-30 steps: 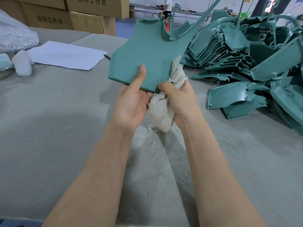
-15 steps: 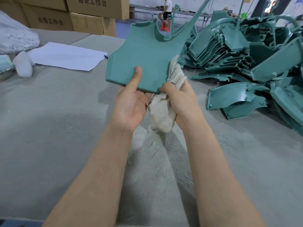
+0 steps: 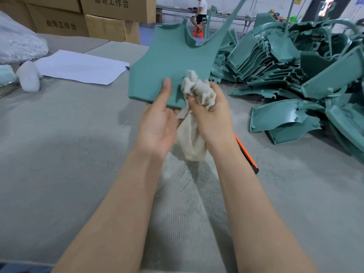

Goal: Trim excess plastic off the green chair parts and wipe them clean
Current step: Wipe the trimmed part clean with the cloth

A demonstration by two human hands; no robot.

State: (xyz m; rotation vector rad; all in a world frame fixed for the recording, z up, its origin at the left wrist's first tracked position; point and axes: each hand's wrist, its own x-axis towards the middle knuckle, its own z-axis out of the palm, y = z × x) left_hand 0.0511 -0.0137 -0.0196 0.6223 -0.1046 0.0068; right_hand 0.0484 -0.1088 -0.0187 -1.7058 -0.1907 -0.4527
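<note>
Up onto the face of the part (image 3: 173, 62) goes the cloth (image 3: 197, 89). Half a second ago it sat bunched at the part's right edge, and now the wad presses on the flat green surface near the five o'clock corner. The right hand (image 3: 212, 115) has climbed with it, its fingers clamped round the cloth while a loose tail hangs below the palm. The left hand (image 3: 157, 123) holds as before: thumb flat on the front at the part's six o'clock edge, fingers tucked behind, pinching the panel and keeping it raised above the table (image 3: 59, 154), tilted away from the person.

With the right forearm shifted, an orange-handled knife (image 3: 246, 152) now shows on the table at about four o'clock of the view, untouched.

I read this as the wiping stroke just starting on this piece, with most of the face above the wad not yet covered. The far rim, at twelve o'clock of the part, looks ragged, so some trimming may remain there, though I can't be sure from here. The pile (image 3: 295, 66) of green parts lies at two o'clock, well apart from the hands, and I can't tell which of them are done. A sheet of paper (image 3: 80, 67) lies at ten o'clock.
</note>
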